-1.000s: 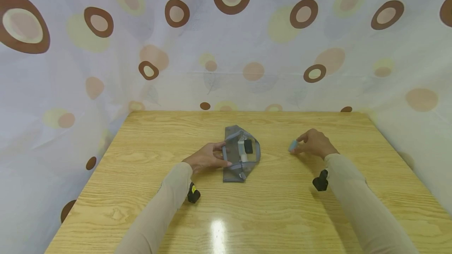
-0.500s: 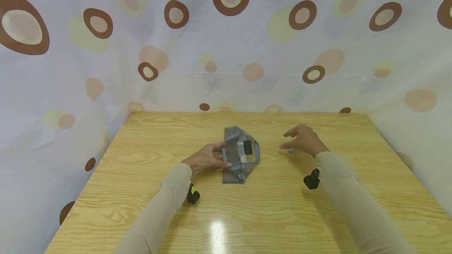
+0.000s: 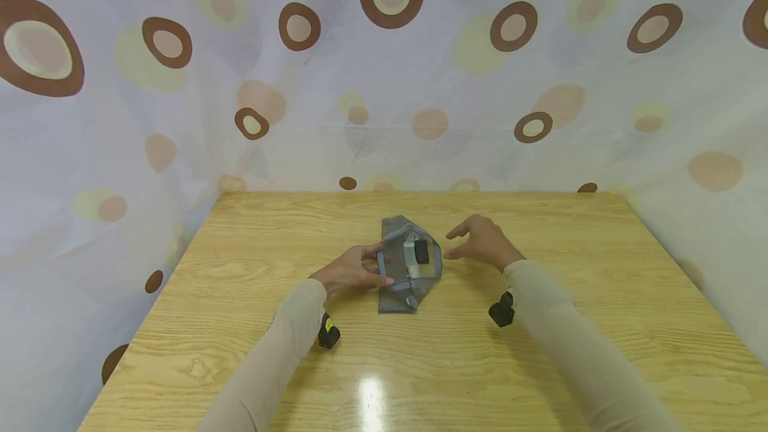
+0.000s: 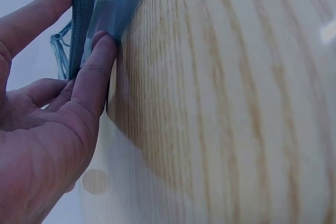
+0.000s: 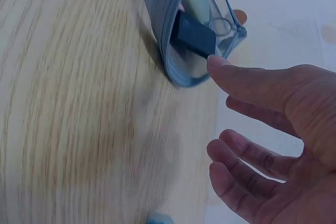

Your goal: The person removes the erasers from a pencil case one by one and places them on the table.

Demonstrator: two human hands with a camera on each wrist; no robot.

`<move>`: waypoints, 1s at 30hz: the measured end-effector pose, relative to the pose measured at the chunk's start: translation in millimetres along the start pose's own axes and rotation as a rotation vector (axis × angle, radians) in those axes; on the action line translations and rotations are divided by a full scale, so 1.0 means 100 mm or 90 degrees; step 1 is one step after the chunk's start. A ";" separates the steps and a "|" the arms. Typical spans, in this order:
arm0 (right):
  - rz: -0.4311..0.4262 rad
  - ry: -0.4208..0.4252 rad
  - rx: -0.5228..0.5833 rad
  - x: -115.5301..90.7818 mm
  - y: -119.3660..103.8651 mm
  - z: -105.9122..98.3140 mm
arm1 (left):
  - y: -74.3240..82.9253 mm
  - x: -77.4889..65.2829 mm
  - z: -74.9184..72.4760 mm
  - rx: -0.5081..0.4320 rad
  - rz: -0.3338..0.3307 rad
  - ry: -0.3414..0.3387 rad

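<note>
A grey mesh zip pouch [image 3: 395, 297] lies on the table with its mouth spread wide. My left hand [image 3: 351, 268] holds the pouch's left rim, its thumb and fingers spread along the edge. Inside sit a small black box [image 5: 193, 34] and a pale block [image 5: 196, 1]. My right hand [image 3: 483, 244] hovers just right of the mouth, fingers apart and nothing between them. In the right wrist view, its thumb tip appears close to the black box; whether they touch I cannot tell. A small light-blue block [image 5: 159, 218] shows at that view's bottom edge; the right hand hides it in the head view.
The wood-grain table [image 3: 420, 365] extends around the pouch on all sides. Behind it and at both sides hangs a white curtain [image 3: 336, 72] with brown circles. Black wrist cameras are strapped at the left cuff [image 3: 328, 332] and the right cuff [image 3: 502, 311].
My right hand has let go of the light-blue block on the table and moved left to the pouch's mouth. The left hand and the pouch stay in place.
</note>
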State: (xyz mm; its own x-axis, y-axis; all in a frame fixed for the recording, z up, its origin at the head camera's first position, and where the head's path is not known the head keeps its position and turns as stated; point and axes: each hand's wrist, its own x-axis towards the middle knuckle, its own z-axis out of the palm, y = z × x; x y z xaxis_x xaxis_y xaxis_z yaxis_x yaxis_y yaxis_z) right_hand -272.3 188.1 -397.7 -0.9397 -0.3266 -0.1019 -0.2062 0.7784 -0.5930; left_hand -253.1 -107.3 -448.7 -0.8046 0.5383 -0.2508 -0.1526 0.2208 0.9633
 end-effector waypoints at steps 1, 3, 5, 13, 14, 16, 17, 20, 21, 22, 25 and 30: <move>-0.004 -0.001 0.000 0.01 -0.02 0.02 | 0.00 0.00 0.00 0.001 0.000 0.000; -0.007 -0.002 0.004 0.03 -0.06 0.06 | 0.00 0.00 0.00 0.005 0.001 0.002; -0.016 -0.001 0.002 0.05 -0.10 0.09 | -0.01 0.01 0.00 0.008 0.003 0.004; -0.023 -0.009 -0.013 0.12 -0.17 0.21 | 0.00 0.00 0.00 0.014 0.001 0.008; -0.021 -0.010 -0.015 0.13 -0.17 0.22 | 0.00 0.00 0.00 0.013 0.001 0.007; -0.019 -0.012 -0.018 0.15 -0.18 0.24 | -0.01 0.00 0.01 0.013 0.000 0.006; -0.018 -0.014 -0.018 0.16 -0.17 0.25 | 0.00 0.00 0.01 0.011 -0.001 0.006; -0.010 -0.015 -0.013 0.19 -0.18 0.28 | -0.01 0.01 0.01 0.010 -0.003 0.007; -0.010 -0.016 -0.013 0.19 -0.18 0.29 | -0.01 0.01 0.01 0.011 -0.004 0.008; -0.008 -0.016 -0.011 0.20 -0.18 0.29 | -0.01 0.01 0.01 0.011 -0.004 0.008; -0.011 -0.012 -0.011 0.22 -0.19 0.31 | -0.02 0.02 0.01 0.013 -0.009 0.012; -0.021 -0.009 -0.015 0.23 -0.19 0.32 | -0.01 0.01 0.01 0.017 -0.014 0.017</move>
State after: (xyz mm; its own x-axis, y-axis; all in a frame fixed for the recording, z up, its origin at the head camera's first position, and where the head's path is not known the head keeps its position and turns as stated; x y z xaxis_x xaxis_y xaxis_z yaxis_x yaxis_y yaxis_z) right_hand -281.0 148.8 -414.0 -0.9282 -0.3599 -0.0944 -0.2433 0.7790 -0.5778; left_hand -253.3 -106.6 -450.3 -0.8159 0.5116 -0.2695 -0.1558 0.2543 0.9545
